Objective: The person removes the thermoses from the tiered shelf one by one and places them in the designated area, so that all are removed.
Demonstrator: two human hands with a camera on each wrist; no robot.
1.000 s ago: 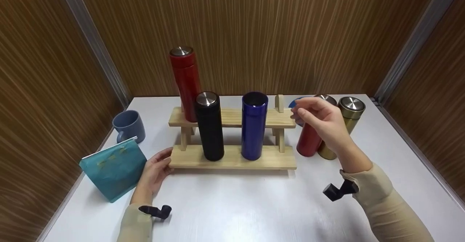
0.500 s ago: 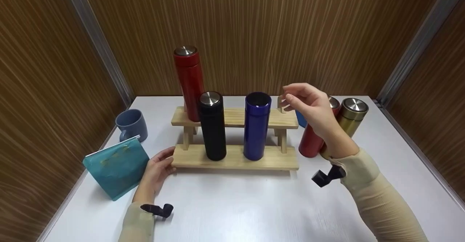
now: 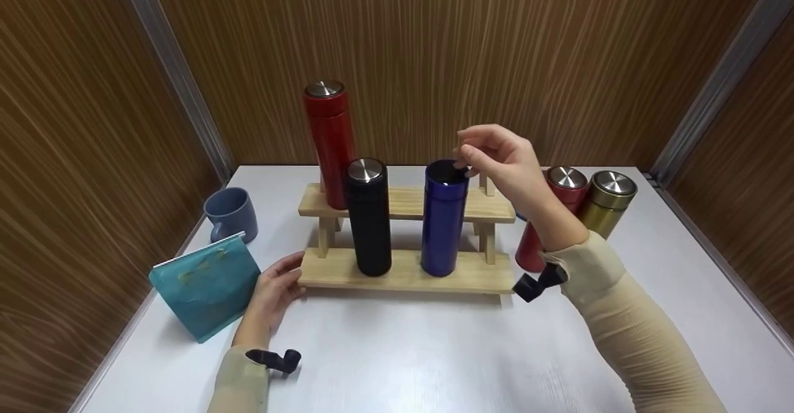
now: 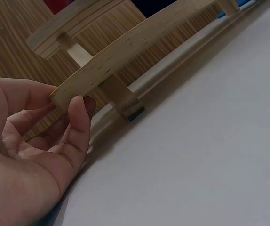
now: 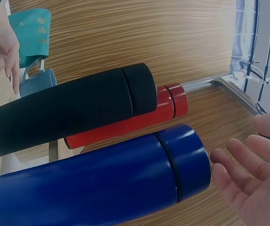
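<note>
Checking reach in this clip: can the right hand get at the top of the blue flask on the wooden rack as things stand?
Probably yes. The right hand hovers at the top of the blue flask, fingertips by its rim, nothing between them.

- My left hand lies low, forearm stretched forward, thumb and fingers lightly pinched.
- My right hand is raised, wrist bent, fingers loosely curled, holding nothing.

Right hand moved left from lidded flasks, fingertips now over open blue flask mouth
</note>
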